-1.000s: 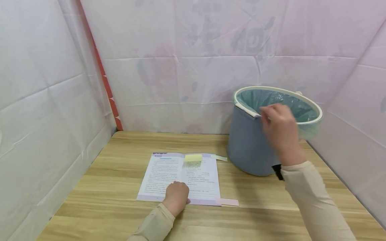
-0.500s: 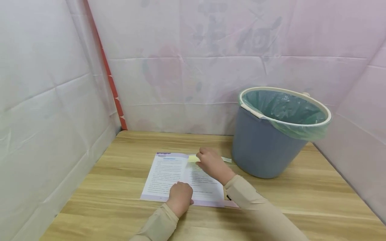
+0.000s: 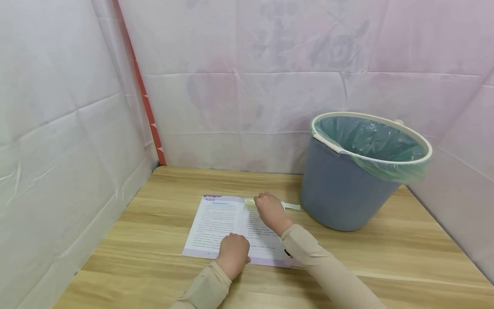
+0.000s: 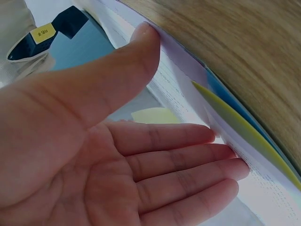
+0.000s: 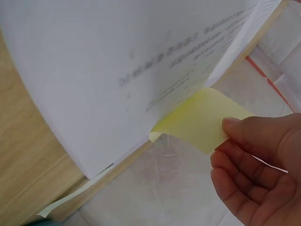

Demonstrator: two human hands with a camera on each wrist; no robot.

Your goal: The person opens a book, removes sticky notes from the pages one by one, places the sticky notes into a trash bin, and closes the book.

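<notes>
An open booklet (image 3: 216, 223) with printed text lies on the wooden table. My left hand (image 3: 233, 253) rests on its lower edge near the fold; in the left wrist view the fingers extend straight against the pages, with the thumb apart at the page edge. With thumb and fingers, my right hand (image 3: 272, 212) pinches a yellow sticky note (image 5: 197, 120) at the booklet's top edge. The note curves away from the page, its other end still against the paper. A pale green strip (image 3: 292, 206) sticks out past the booklet's top right corner.
To the right of the booklet stands a grey-blue bucket (image 3: 339, 193) with a cream rim and a green plastic liner (image 3: 386, 137). White fabric walls (image 3: 193, 107) enclose the back and sides of the table. The right sleeve covers most of a pink strip at the booklet's lower right.
My right hand has come from the bucket's rim leftward and down to the booklet and now pinches the yellow sticky note. The left hand has stayed on the booklet.
</notes>
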